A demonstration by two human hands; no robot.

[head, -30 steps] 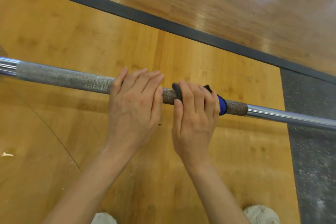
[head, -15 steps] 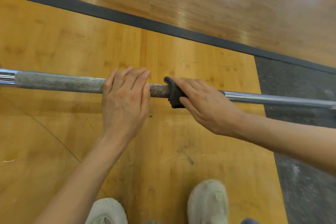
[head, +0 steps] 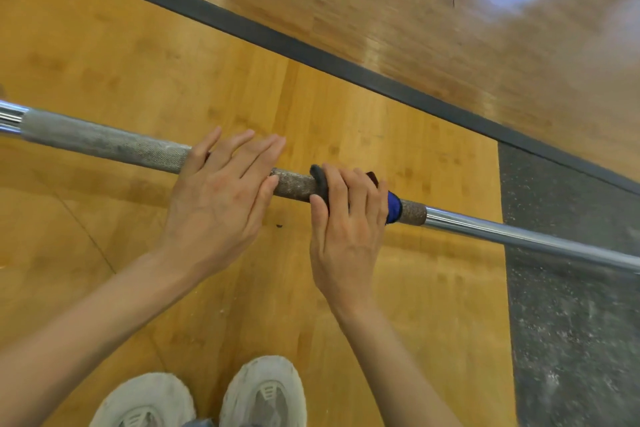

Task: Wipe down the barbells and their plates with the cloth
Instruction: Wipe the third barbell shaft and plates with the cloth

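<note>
Cloth point(head: 393, 206) sits wrapped round the bar point(head: 104, 144) under my right hand point(head: 346, 218), fingers curled tight on it; just beside, my left hand point(head: 218, 201) rests flat, fingers straight.

**A gym's weightlifting area**

The setting reads as a weight room. A steel barbell point(head: 104, 144) with knurled grip sections and smooth chrome stretches crosses the view above a lifting platform point(head: 138, 55) of yellow bamboo-like boards. A dark border strip point(head: 311, 54) edges the platform, and beyond it lies glossy hardwood flooring point(head: 433, 21) that mirrors a bright window or lamp. To the right, the boards meet speckled black rubber matting point(head: 571, 288), dusted with pale marks. Two worn, light-coloured athletic shoes point(head: 207, 395) stand on the boards at the bottom edge.
</note>
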